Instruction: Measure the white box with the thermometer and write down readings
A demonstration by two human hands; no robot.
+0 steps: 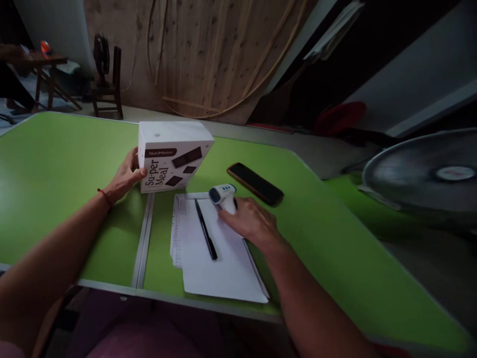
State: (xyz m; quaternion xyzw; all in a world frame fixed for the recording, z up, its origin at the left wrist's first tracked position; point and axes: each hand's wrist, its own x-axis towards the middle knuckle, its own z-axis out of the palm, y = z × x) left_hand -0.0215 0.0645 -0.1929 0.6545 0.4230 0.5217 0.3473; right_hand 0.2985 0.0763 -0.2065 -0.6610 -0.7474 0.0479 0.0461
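Across a green counter [305,238], a white box [173,161] marked "Su-per Meal" stands at the far side of the papers, its printed front turned to the near side and its longer visible edge running left to right. The box appears closed; its contents are out of sight. The left hand [126,174] grips it at the left end, thumb on the printed front, the other fingers partly hidden behind the side.

White sheets [223,271] lie near the viewer, to the near right of the box, with written pages showing from under their left edge. A dark phone [255,184] rests flat on the far right, its long axis slanting from far left to near right, just beyond the right hand [255,221].

That hand is closed around the handle of a white thermometer [224,195], whose head sits on the hand's far left, between it and the box. Smallest of all, a black pen [205,229] lies on the sheets, pointing far to near.
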